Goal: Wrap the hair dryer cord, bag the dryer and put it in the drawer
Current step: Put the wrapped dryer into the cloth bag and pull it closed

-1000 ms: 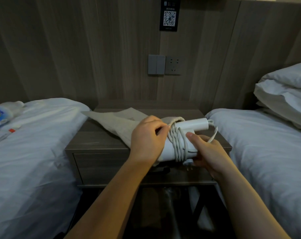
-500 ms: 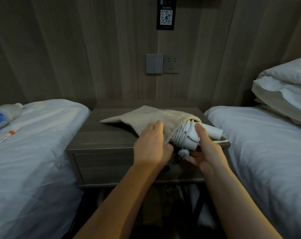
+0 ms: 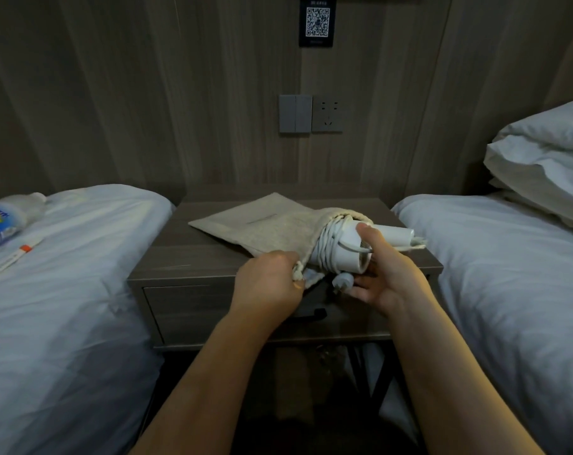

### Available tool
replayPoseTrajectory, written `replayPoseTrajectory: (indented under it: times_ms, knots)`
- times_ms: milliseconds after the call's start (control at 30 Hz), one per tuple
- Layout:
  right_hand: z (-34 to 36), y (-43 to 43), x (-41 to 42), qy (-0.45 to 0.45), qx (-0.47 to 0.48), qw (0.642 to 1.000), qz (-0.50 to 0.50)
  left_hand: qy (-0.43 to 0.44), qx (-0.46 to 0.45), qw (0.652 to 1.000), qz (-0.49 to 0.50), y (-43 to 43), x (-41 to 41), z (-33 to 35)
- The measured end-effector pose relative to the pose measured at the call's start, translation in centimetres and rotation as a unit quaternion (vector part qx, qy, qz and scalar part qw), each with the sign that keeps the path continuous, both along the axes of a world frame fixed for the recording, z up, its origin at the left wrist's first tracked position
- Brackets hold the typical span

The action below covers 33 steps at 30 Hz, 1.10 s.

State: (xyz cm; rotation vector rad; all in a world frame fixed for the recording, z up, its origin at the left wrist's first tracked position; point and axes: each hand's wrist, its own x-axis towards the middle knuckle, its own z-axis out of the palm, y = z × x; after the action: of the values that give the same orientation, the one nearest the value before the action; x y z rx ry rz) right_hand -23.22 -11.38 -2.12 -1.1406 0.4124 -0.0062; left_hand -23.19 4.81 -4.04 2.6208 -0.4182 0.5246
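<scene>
The hair dryer (image 3: 347, 254), with its cord (image 3: 324, 249) wound in loops round the body, is gripped by the right hand (image 3: 393, 277), the thumb laid over the barrel and the fingers curled beneath. The coiled end is lodged in the mouth of the grey cloth bag (image 3: 272, 226), whose near edge is pinched by the left hand (image 3: 268, 280), just left of the right-hand grip. The plug (image 3: 343, 281) is seen below that grip. The rest of the bag is spread beyond the left hand on the nightstand (image 3: 186, 257); the closed drawer (image 3: 193, 310) is located beneath both hands.
</scene>
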Motion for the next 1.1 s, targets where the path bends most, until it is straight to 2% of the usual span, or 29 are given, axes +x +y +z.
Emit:
replayPoseTrajectory:
  times_ms: [333, 567, 733, 900, 1100]
  knots:
    - [0.8, 3.8, 0.9, 0.033, 0.059, 0.996, -0.066, 0.058, -0.089, 0.991, -0.081, 1.0, 0.3, 0.5]
    - [2.7, 4.5, 1.1, 0.073, 0.058, 0.995, -0.022, 0.082, -0.134, 0.988, -0.006, 2.7, 0.7, 0.2]
    - [3.3, 3.7, 0.0, 0.047, 0.057, 0.995, 0.06, 0.169, -0.289, 0.941, -0.04, 4.0, 1.0, -0.1]
    - [-0.2, 4.0, -0.3, 0.004, 0.103, 0.993, 0.065, 0.218, -0.372, 0.901, -0.046, 4.2, 1.1, -0.3]
    - [-1.4, 5.3, 0.6, -0.002, 0.101, 0.995, -0.001, 0.191, -0.349, 0.916, -0.056, 4.7, 1.1, -0.8]
